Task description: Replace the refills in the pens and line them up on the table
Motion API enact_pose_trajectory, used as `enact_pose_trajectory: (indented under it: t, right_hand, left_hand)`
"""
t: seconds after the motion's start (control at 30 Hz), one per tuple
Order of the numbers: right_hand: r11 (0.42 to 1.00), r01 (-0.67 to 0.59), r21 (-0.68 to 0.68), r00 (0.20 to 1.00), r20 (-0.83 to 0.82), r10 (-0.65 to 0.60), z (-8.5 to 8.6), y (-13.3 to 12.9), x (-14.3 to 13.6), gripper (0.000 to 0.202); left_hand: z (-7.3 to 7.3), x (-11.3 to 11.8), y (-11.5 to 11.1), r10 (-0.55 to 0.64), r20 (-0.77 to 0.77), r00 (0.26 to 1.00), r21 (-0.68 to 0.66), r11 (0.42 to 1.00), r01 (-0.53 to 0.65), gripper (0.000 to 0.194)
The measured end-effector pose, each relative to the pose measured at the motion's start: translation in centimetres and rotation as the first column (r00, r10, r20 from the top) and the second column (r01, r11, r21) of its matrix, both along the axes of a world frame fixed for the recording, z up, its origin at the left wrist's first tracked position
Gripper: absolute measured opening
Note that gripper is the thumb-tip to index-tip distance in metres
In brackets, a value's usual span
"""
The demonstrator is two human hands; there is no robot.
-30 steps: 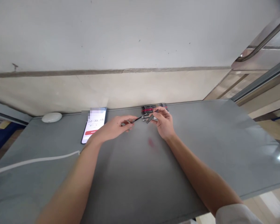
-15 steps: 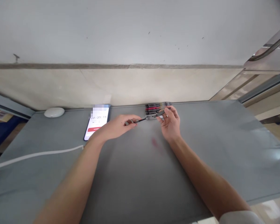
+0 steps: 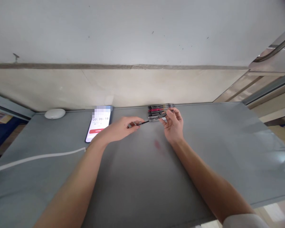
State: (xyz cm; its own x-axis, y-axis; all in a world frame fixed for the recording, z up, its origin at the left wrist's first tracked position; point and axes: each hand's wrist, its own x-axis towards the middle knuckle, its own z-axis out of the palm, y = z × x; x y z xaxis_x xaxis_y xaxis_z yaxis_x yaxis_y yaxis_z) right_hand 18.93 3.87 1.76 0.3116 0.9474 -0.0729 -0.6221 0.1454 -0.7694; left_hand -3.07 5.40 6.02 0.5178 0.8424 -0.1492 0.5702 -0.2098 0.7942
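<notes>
My left hand pinches the grey and black end of a slim pen between thumb and fingertips. Opposite it, my right hand is closed on a dark pen piece with a pale, clear-looking end. The two pieces meet or overlap in line between my hands; whether they are joined, I cannot tell. Just behind my right fingers, several pens lie side by side, dark ones with a red one among them. My right fingers partly cover this row.
A phone with a running timer lies left, partly behind my left wrist. Further left are a white rounded case and a white cable. The grey table ends at a pale wall. A reddish smudge marks the surface.
My hands and the pen pieces stay almost in place. The phone timer has advanced by one second, and the view has shifted very slightly.
</notes>
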Motion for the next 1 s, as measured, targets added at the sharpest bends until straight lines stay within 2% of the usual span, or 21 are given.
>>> enact_pose_trajectory:
  t: [0.2, 0.7, 1.0]
  right_hand:
    - [1.0, 0.014, 0.014, 1.0, -0.02, -0.014, 0.1, 0.0, 0.0, 0.027]
    - [0.988, -0.144, 0.05, 0.986, 0.089, 0.139, 0.3, -0.6, -0.9, 0.025]
    - [0.985, -0.173, 0.021, 0.975, 0.146, 0.169, -0.1, -0.6, -1.3, 0.021]
  left_hand:
    - [1.0, 0.2, -0.3, -0.032, -0.123, 0.992, -0.019, 0.999, 0.03, 0.037]
    - [0.4, 1.1, -0.6, -0.046, -0.076, 0.996, -0.051, 0.998, 0.042, 0.038]
    - [0.1, 1.7, -0.7, -0.104, -0.039, 0.994, -0.034, 0.994, 0.102, 0.026]
